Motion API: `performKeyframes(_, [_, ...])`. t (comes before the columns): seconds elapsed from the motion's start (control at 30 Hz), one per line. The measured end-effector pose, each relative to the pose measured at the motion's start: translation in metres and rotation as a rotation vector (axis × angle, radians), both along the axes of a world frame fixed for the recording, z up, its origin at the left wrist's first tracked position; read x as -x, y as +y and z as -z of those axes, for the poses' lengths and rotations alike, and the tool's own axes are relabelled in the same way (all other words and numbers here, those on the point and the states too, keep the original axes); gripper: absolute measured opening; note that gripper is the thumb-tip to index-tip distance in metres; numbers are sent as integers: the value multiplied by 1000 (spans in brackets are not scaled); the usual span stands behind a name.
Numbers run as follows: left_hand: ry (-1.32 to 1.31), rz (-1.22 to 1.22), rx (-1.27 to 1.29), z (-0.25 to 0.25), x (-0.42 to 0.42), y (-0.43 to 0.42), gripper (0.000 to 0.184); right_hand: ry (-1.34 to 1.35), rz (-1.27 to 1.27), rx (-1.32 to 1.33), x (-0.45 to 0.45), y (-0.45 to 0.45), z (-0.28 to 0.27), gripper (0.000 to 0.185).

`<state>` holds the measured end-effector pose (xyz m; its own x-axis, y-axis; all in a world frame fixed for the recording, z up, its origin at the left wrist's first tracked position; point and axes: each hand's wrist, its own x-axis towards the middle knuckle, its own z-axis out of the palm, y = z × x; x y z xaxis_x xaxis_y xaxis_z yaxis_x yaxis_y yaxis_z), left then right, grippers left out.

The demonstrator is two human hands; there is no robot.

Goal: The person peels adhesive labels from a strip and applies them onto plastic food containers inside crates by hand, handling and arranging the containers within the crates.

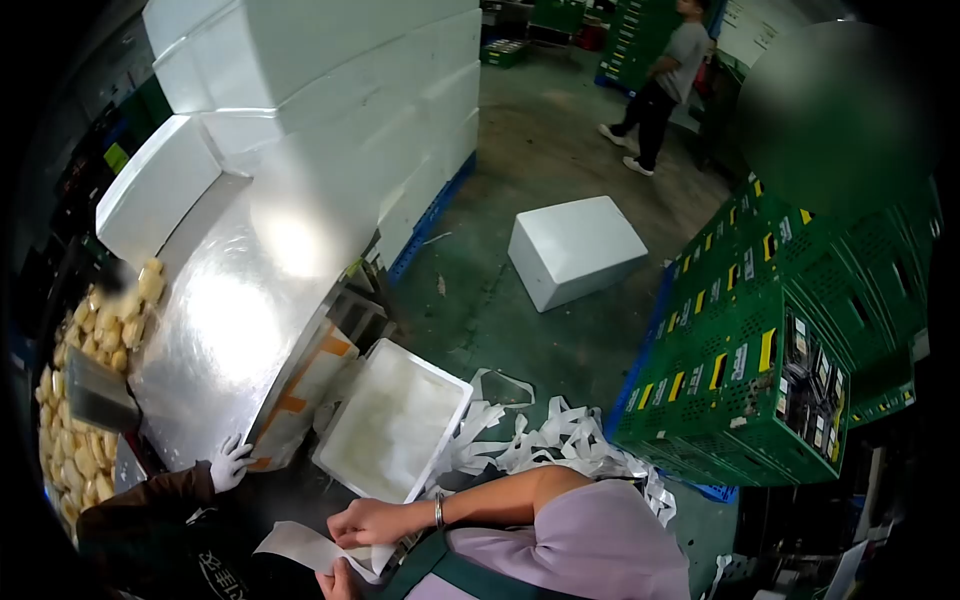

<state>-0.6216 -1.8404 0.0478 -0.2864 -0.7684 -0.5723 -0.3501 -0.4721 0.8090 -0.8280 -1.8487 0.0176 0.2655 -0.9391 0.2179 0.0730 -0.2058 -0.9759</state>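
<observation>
One white strip [296,543]. Lies low in view, pinched in curled fingers of right hand [372,523] and left hand [338,581]. Seems light, limp, easily creased (one end loose); best held near the edges.
</observation>
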Motion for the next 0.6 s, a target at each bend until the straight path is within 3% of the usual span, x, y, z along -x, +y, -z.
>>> performKeyframes(0.17, [122,-69,75,3,-1,-4,32,-2,55,-61,8,1,1,18])
performKeyframes(0.2, [332,-305,160,10,8,-1,18,-10,48,-28,8,1,0,19])
performKeyframes(0.27, [409,-205,177,23,-23,-3,26,-40,-17,-50,-7,-6,25,19])
performKeyframes(0.33, [388,-359,224,-2,-20,5,23,71,-158,-234,5,-5,14,16])
performKeyframes(0.43, [593,-414,286,-20,-50,17,23,96,-181,-190,1,-10,11,29])
performKeyframes(0.5, [527,-636,422,-33,-66,37,25,130,-221,-237,-2,-17,19,37])
performKeyframes(0.57, [775,-569,583,-34,-90,51,28,131,-307,-193,-12,-20,33,40])
performKeyframes(0.6, [667,-718,686,-32,-96,60,27,107,-343,-183,-14,-29,41,44])
